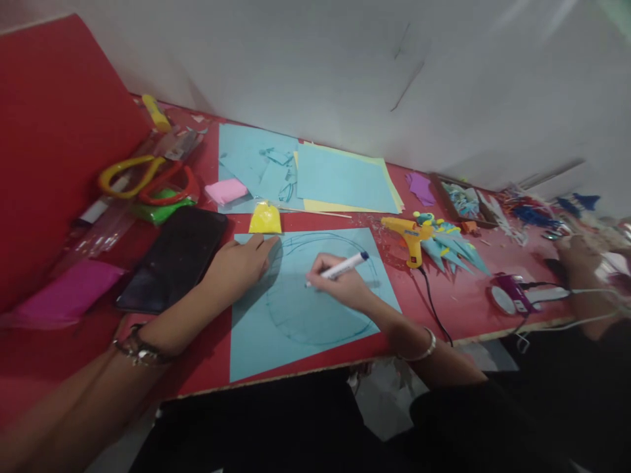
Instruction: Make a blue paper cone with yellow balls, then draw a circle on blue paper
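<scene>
A light blue paper sheet (256,328) with a drawn circle lies on the red table (463,302) in front of me. My left hand (241,259) lies flat on the sheet's upper left corner, fingers stretched out. My right hand (340,286) is closed round a white marker (340,268) with a blue cap end, its tip touching the paper inside the circle. A small yellow packet (265,219) sits just beyond my left fingertips.
A black phone (172,259) lies left of the sheet, with scissors (148,177), a pink block (225,190) and magenta paper (69,292) nearby. Blue and yellow sheets (340,177) lie behind. A yellow glue gun (409,236) and blue paper cones (453,249) are right. Another person's hand (576,253) is far right.
</scene>
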Available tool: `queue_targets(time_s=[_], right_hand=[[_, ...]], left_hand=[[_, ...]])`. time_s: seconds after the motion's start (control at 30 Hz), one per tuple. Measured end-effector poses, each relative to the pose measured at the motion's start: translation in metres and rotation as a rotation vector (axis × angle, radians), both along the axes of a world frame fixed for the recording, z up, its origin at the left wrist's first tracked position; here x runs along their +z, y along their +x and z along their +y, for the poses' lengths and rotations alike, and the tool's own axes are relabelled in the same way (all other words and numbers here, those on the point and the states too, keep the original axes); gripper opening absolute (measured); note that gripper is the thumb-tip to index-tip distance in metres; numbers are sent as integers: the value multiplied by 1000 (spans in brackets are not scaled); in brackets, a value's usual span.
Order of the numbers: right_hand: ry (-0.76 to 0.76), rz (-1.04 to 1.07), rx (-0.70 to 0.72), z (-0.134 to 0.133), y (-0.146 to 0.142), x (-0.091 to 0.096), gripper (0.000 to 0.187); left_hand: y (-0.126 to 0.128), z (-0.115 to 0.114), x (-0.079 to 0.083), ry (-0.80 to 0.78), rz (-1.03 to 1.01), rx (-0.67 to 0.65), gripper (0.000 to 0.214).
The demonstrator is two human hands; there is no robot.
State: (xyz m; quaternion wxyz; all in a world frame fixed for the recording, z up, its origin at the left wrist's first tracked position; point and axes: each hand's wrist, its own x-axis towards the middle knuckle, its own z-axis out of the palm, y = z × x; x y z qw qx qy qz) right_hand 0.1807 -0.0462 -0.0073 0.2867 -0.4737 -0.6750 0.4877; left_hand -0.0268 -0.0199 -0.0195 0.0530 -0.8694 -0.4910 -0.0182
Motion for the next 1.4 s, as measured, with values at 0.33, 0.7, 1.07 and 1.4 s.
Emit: queue_targets(time_s=[0.33,0.7,1.07,1.4], right_hand=[[337,-80,-290,81,-18,-25,27],[409,-196,-218,85,-19,-25,27],[336,-184,-194,56,-13,-23,26],[178,-175,-151,-1,0,-20,28]], left_hand=[[0,2,-2,-24,-4,28,42],[1,3,-2,-14,6,25,42],[1,3,-4,-7,11,37,41],[-1,4,-7,66,2,10,38]])
